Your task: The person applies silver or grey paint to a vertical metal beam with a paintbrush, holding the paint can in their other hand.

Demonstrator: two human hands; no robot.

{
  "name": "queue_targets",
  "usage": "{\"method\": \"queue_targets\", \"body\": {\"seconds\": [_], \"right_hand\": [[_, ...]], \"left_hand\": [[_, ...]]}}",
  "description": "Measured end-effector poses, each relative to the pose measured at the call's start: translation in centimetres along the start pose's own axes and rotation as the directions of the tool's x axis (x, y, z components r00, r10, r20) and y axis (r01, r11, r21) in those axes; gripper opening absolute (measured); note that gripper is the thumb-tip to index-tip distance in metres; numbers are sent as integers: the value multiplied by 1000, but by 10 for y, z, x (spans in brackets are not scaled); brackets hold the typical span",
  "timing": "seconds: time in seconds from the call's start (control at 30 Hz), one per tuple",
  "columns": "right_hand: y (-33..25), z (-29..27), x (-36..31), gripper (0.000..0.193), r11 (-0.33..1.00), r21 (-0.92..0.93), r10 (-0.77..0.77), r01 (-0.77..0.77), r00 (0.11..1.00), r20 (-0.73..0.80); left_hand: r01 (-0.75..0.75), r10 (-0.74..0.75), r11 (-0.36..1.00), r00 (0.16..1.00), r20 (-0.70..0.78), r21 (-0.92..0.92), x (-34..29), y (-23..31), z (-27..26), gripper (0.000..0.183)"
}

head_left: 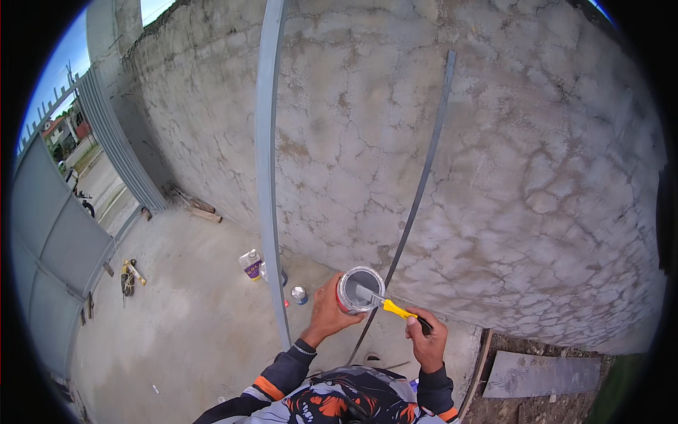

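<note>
In front of me my left hand (pixel 327 311) is wrapped round the side of an open paint can (pixel 362 275) with a grey-smeared rim and some red on its outside. The can tilts so that its mouth faces me, and grey paint coats its inner wall. My right hand (pixel 428 341) grips the black end of a small paint roller (pixel 399 309) with a yellow and black handle. Its wire frame crosses the can's rim, and the grey-coated head lies inside the mouth. The lower part of the can's inside is hidden.
A light grey metal tube (pixel 266 141) stands upright left of the can; a thin dark bar (pixel 426 173) leans on the rough wall (pixel 537 155). A white and purple container (pixel 251 264) and a small can (pixel 299 295) sit on the floor. A metal sheet (pixel 544 374) lies right.
</note>
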State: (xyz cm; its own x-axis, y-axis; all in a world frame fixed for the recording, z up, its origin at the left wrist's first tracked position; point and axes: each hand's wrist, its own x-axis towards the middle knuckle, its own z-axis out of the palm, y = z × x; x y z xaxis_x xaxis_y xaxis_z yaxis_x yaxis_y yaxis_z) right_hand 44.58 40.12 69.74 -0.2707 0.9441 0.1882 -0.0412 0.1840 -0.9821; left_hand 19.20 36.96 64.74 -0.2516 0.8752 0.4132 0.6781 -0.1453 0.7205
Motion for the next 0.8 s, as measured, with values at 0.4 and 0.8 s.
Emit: {"method": "queue_targets", "body": {"seconds": [0.4, 0.8], "right_hand": [[46, -1, 36, 27, 217, 964, 381, -155, 922, 63], [-121, -12, 279, 33, 460, -702, -844, 544, 514, -154]], "left_hand": [[122, -159, 916, 985, -66, -381, 10, 1, 11, 97], [259, -286, 897, 958, -24, -357, -33, 4, -11, 95]]}}
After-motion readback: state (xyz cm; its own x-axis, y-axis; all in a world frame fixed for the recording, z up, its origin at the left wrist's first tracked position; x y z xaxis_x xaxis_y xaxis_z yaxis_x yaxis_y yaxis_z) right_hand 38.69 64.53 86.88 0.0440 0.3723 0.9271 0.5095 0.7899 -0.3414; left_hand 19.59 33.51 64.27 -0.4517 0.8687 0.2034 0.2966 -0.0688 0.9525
